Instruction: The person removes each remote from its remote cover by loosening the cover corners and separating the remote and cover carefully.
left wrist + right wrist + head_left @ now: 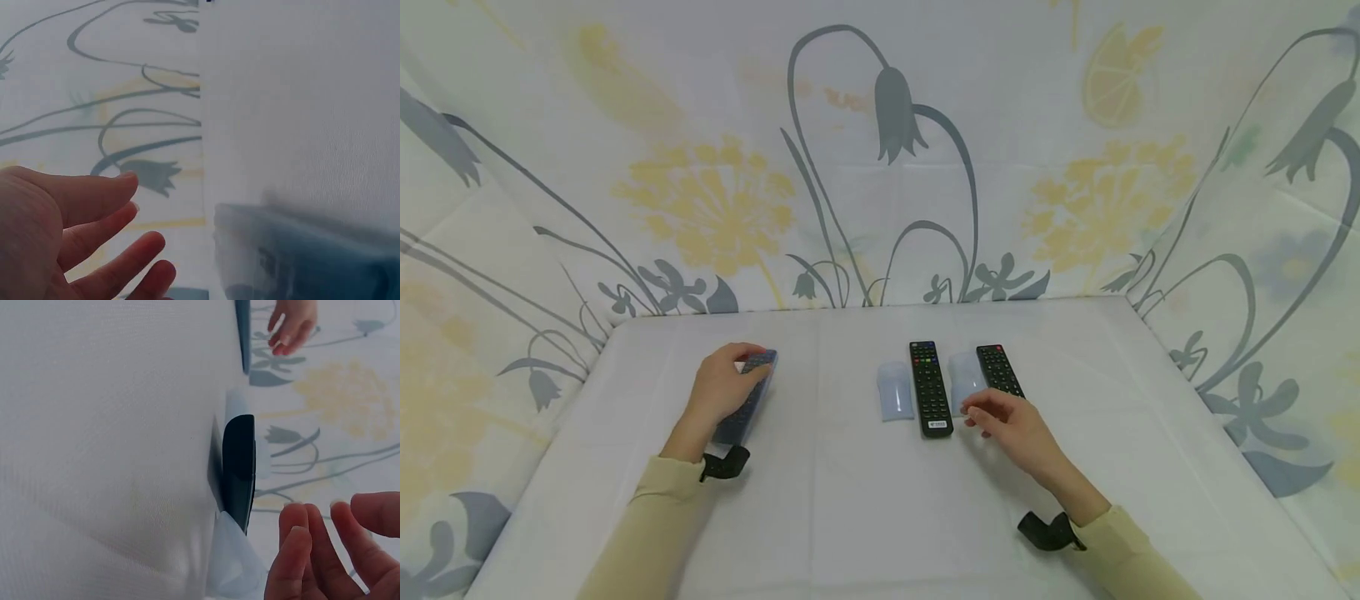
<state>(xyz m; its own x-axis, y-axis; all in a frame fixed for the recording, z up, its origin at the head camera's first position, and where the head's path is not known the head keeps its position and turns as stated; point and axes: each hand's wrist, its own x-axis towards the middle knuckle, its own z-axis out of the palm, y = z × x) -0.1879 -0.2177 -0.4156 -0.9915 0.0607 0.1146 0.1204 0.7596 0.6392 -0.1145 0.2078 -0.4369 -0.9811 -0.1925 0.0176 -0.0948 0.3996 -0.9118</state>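
Resting left hand [722, 387] with relaxed fingers on sleeved remote [747, 398] at table's [850, 500] left; right hand [1011, 425], loosely spread and holding nothing, beside clear sleeve [965, 379] between two bare remotes [930, 387]; judged next: pinching that sleeve's edge.

White cloth-covered table [880, 517], faint creases running across it. Cloth backdrop [880, 150] rises behind at 12 o'clock and wraps round at 9 and 3 o'clock. Print: grey bellflower stems [891, 117], yellow dandelion heads [707, 204] at 11 and 1 o'clock, a lemon slice [1116, 79] upper right. Light even, soft; shadows weak.
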